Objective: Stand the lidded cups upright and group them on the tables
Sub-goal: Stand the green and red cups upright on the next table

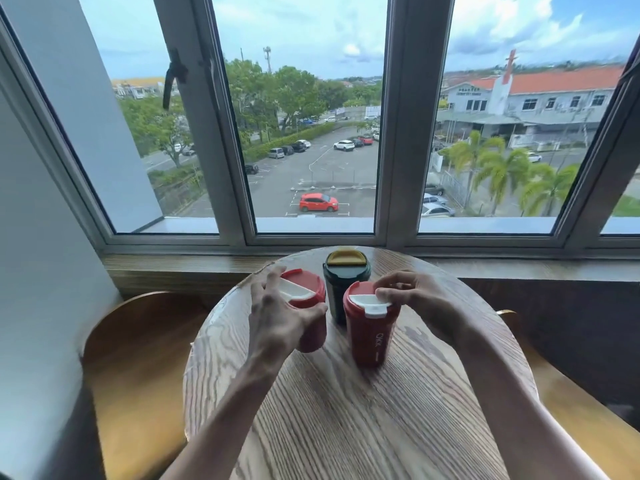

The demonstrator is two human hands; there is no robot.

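Three lidded cups stand upright and close together on a round wooden table (346,410). At the left is a red cup (306,292) with a red-and-white lid; my left hand (277,317) wraps its near side, thumb against the wall and fingers over the lid's rim. At the right is a second red cup (369,336) with white lettering; the fingertips of my right hand (412,296) pinch the edge of its lid. Behind and between them stands a dark green cup (346,275) with a yellow lid, touched by neither hand.
A wooden window sill (173,268) runs behind the table under a wide window. Curved wooden chair backs flank the table, one at the left (138,358) and one at the right (571,410). A pale wall (34,306) stands at the far left.
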